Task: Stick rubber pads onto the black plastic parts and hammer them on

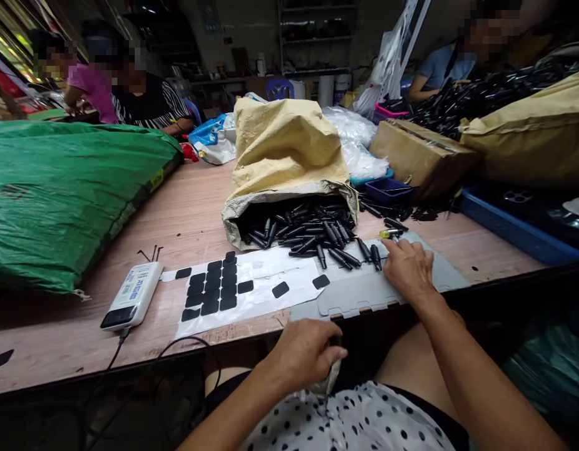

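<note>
Head camera: a wood-grained worktop (195, 200) is spanning the scene, with a green sack (73, 194) bulging across its left side. A paper sack (289, 147) is lying in the middle, its mouth facing the wearer. A carton (418, 153) is sitting to its right, near a blue tray (505, 232). In front, a white sheet (256, 308) is meeting a grey card (444, 266). The right hand (408, 269) is hovering over the card, fingers half curled beside loose black tubes (375, 257); whether it is gripping anything, one cannot tell. Above the wearer's lap, the left hand (303, 352) is curling, thumb and forefinger slightly parted, its hold likewise unclear. A white device (134, 291) is lying left of the sheet, a cable (113, 360) running from its near end. More black tubes are crowding the sack's mouth and lying before it. Dark patches (211, 294) are dotting the sheet, most in tight rows. A yellow piece (385, 233) is lying just beyond the right fingertips.
</note>
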Demonstrator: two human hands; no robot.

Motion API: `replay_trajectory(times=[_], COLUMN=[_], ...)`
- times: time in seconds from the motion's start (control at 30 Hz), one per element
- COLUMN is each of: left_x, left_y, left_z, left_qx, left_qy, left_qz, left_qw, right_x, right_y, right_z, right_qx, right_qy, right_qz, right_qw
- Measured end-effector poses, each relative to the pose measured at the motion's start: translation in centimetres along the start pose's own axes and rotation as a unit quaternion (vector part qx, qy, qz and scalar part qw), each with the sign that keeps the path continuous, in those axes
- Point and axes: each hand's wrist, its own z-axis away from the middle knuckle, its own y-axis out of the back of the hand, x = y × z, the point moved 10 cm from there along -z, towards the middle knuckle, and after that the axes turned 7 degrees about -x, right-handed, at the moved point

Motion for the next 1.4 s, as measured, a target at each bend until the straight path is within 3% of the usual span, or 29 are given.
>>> replay_trajectory(times=[0.1,0.23,0.37,0.47,0.57,0.63,0.73,0.83,0.93,1.03,1.2,1.4], left_x=[-0.3,-1.5,-2.4,-2.8,-3.5,-4.2,-4.9,-3.9,-1.2,0.3,-0.2,-1.1], left_y=[2.5,5.1,6.1,6.4,6.8,7.2,8.1,8.6,7.6,5.9,4.7,5.0], left_z=[-2.4,-5.7,-8.2,-9.1,-9.1,-8.8,-8.0,-7.4,-8.5,-10.5,-11.6,-9.6], left_qx=[0.093,0.199,0.23,0.24,0.246,0.247,0.261,0.298,0.291,0.252,0.227,0.204], left_qy=[0.006,0.026,0.048,0.052,0.051,0.052,0.062,0.052,-0.012,-0.052,-0.058,-0.056], left_qz=[-0.006,-0.024,-0.056,-0.099,-0.14,-0.159,-0.17,-0.175,-0.191,-0.216,-0.244,-0.274], left_qw=[0.996,0.979,0.97,0.964,0.958,0.955,0.948,0.937,0.937,0.942,0.941,0.938], right_x=[-1.8,-4.7,-7.7,-8.6,-7.2,-4.5,1.2,4.6,4.2,3.0,2.5,2.4], right_y=[-0.8,-0.5,-0.4,-0.5,0.1,1.1,2.2,1.2,-0.2,-0.2,0.1,0.4], right_z=[-0.4,0.4,1.3,1.4,1.0,0.6,0.2,0.3,0.5,0.9,1.1,1.2], right_qx=[-0.057,-0.052,-0.047,-0.052,-0.04,-0.002,0.064,0.048,0.019,0.04,0.055,0.061], right_qy=[0.031,0.049,0.054,0.058,0.07,0.05,-0.046,-0.122,-0.111,-0.098,-0.092,-0.092], right_qz=[-0.028,-0.063,-0.105,-0.141,-0.203,-0.218,-0.148,-0.088,-0.037,0.003,0.009,0.025], right_qw=[0.997,0.995,0.992,0.987,0.976,0.975,0.986,0.987,0.993,0.994,0.994,0.994])
